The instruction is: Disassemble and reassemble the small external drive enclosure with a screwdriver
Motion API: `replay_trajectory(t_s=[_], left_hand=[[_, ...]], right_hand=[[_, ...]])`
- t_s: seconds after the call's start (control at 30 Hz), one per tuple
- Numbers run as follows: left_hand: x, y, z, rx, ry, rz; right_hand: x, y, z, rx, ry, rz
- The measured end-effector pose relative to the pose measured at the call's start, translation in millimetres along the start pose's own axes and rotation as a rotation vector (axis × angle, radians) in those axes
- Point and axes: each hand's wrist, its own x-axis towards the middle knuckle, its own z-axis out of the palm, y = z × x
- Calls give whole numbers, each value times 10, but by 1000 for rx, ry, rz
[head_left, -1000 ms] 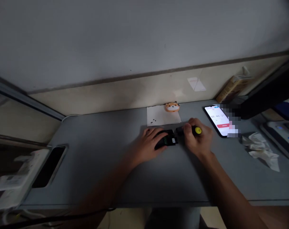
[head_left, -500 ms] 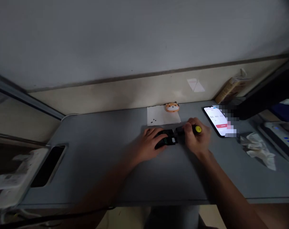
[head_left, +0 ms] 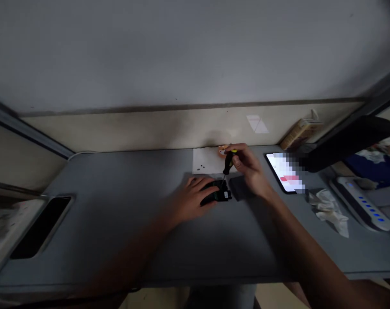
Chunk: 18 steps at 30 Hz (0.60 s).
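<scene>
My left hand is wrapped over a small black device, pressing it to the grey desk. Part of the device, with a white label, shows past the fingers; the rest is covered. In my right hand is a screwdriver with a black and yellow handle. It stands nearly upright, shaft down over the device's open side; exact contact at the tip is too small to tell. Just right of the device lies a dark flat block, partly below my right hand.
Behind my hands, white paper carries several tiny dark screws and an orange animal-faced case. A lit phone, crumpled tissue and power strip are right. Another phone lies left.
My right hand has moved left and turned the screwdriver from lying sideways to upright over the device. The dark block beside it now shows. My left hand keeps its hold; the view has shifted slightly.
</scene>
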Motion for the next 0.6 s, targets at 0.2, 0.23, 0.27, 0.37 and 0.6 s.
replay_trajectory(t_s=[0.2,0.23,0.27,0.37,0.6], left_hand=[[-2,-26,4,5,15,-6],[-1,-26,5,2,13,-9],[0,-24,4,-1,10,-12],[4,-19,-1,0,-3,-21],[-9,-38,29,8,30,-2]], right_hand=[[33,-55,118,510,82,182],[15,-67,125,519,95,194],[-4,-79,124,514,106,203],[-44,-106,94,485,130,229],[-29,-94,50,429,116,231]])
